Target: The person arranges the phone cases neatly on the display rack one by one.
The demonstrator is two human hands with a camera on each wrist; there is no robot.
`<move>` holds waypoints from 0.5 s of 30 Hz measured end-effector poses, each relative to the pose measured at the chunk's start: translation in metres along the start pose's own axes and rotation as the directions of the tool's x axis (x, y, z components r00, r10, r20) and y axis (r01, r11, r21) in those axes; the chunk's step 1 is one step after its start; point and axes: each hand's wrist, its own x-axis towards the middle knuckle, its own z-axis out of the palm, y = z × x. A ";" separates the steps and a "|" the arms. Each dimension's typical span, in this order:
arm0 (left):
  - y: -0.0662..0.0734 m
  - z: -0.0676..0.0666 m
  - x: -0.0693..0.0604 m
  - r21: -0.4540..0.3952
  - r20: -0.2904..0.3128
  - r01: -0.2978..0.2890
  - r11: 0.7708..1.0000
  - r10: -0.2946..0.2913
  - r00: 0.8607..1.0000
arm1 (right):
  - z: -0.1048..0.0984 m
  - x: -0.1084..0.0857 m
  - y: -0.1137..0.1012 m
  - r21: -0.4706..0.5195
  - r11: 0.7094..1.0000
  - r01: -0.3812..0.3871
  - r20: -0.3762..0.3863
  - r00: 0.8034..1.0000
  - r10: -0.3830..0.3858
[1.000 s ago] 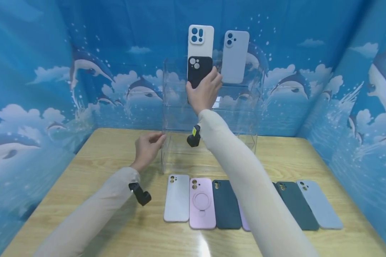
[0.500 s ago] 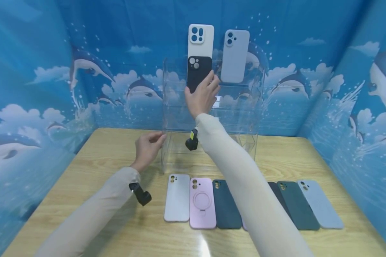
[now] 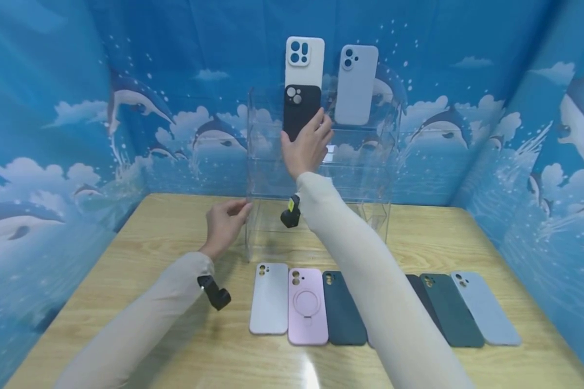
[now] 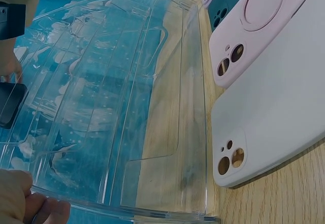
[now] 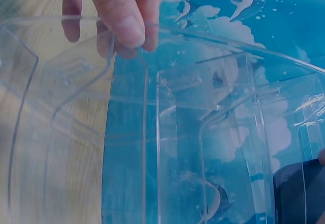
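My right hand (image 3: 307,145) grips a black phone case (image 3: 302,105) by its sides, thumb at the left and fingers at the right. The case stands at the upper level of a clear tiered acrylic display rack (image 3: 272,178), overlapping a white phone case (image 3: 315,73) behind it. To the right, a pale lavender phone case (image 3: 357,92) leans upright on the top tier. My left hand (image 3: 222,226) pinches the rack's left side edge; in the right wrist view the left hand's thumb (image 5: 129,28) presses on the clear panel. The black case's lower edge is hidden by my right hand.
On the wooden table (image 3: 165,237), a row of phone cases lies before the rack: white (image 3: 270,302), pink with a ring (image 3: 307,329), dark teal (image 3: 343,324), dark green (image 3: 450,308) and light grey-blue (image 3: 486,310). My right forearm covers part of the row. A blue dolphin curtain surrounds the table.
My right hand has slid slightly down along the black case, showing more of it, then nearly stopped. The left hand keeps its place on the rack edge.
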 end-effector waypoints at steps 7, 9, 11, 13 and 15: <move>-0.001 0.002 0.000 -0.016 0.005 0.014 1.000 -0.014 1.000 | -0.007 -0.004 0.003 0.043 0.999 0.022 0.034 0.999 -0.023; -0.001 0.002 0.000 -0.019 0.004 0.016 1.000 -0.016 1.000 | -0.011 -0.004 0.006 0.067 0.997 0.035 0.037 0.999 -0.038; -0.001 0.002 0.000 -0.018 0.005 0.014 1.000 -0.014 1.000 | -0.016 -0.005 0.008 0.085 0.995 0.046 0.047 0.998 -0.050; -0.002 0.002 0.000 -0.018 0.000 0.010 1.000 -0.010 1.000 | -0.022 -0.005 0.011 0.109 0.992 0.063 0.058 0.996 -0.069; -0.002 0.002 0.000 -0.018 -0.006 0.004 1.000 -0.004 1.000 | -0.029 -0.006 0.014 0.130 0.988 0.079 0.068 0.994 -0.089</move>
